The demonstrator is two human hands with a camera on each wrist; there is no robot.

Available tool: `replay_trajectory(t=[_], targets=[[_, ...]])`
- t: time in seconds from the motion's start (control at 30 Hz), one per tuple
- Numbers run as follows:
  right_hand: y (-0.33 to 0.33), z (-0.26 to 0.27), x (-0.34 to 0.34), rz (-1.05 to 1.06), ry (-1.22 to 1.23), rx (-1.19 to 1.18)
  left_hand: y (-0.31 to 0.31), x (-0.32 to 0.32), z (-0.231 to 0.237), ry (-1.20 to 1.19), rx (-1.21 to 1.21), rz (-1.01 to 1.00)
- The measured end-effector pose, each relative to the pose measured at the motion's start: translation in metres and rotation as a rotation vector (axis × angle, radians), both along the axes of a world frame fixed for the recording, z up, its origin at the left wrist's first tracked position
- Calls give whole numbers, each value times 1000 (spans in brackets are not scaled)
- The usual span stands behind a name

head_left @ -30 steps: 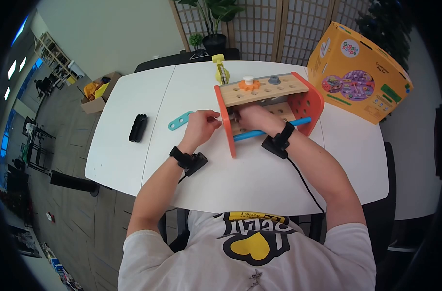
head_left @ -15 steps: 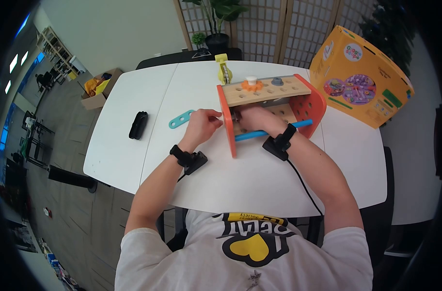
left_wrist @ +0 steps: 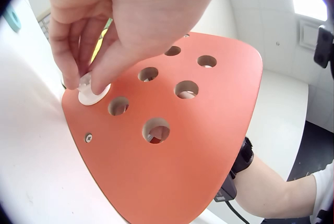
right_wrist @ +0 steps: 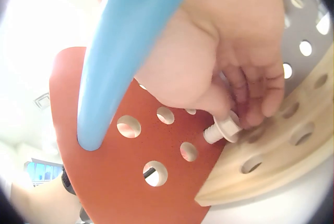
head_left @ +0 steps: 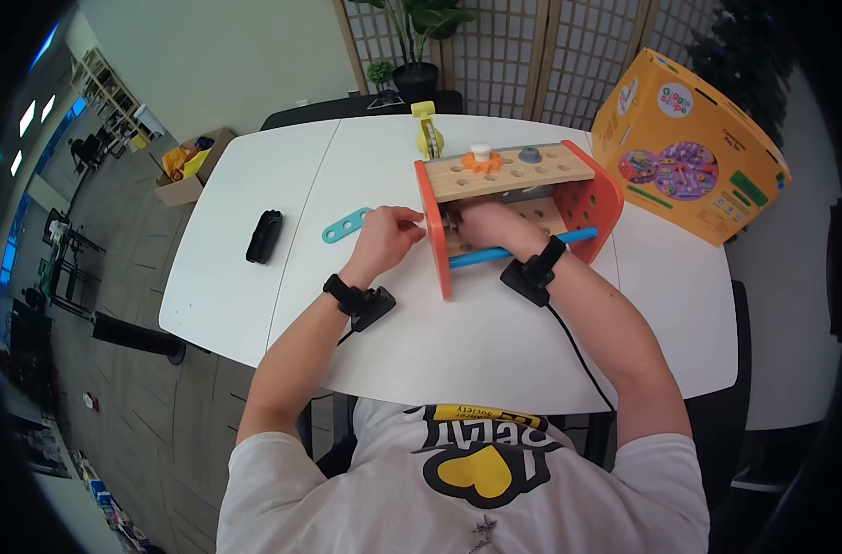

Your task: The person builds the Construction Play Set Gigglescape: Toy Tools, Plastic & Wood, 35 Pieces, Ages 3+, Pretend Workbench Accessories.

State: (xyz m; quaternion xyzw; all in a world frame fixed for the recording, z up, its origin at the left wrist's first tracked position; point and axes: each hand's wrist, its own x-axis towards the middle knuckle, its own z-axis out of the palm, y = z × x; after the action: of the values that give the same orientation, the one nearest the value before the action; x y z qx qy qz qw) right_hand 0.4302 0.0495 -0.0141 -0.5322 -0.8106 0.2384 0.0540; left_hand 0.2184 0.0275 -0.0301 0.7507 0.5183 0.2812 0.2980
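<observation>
My left hand (head_left: 384, 244) is at the outer face of the toy bench's red side panel (left_wrist: 209, 109), thumb and fingers pinching a white flanged piece (left_wrist: 94, 94) against it near a corner. Inside the bench, my right hand (head_left: 497, 227) reaches over the blue bar (right_wrist: 122, 52). Its thumb and fingers pinch the head of a white threaded bolt (right_wrist: 227, 129), whose shank points toward the panel's inner face, close to the wooden base (right_wrist: 250, 166). An orange gear (head_left: 482, 164) with a white cap and a grey nut (head_left: 530, 155) sit on the top board.
A teal strip with holes (head_left: 345, 225) lies left of the bench, with a black case (head_left: 264, 236) farther left. Behind the bench stands a yellow toy piece (head_left: 427, 134). A large orange-yellow box (head_left: 684, 143) is at the back right.
The head view has shifted slightly. Both hands keep nearly the same places at the red panel.
</observation>
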Motion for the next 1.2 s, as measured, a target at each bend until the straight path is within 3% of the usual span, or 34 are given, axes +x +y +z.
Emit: replay_trajectory(t=[0.33,1.2], targets=[[-13,16,1,-57,126,6,1,0,-2,-6,8,3],[-2,0,1,32,36,-18,-2,1,1,30,-36,33]])
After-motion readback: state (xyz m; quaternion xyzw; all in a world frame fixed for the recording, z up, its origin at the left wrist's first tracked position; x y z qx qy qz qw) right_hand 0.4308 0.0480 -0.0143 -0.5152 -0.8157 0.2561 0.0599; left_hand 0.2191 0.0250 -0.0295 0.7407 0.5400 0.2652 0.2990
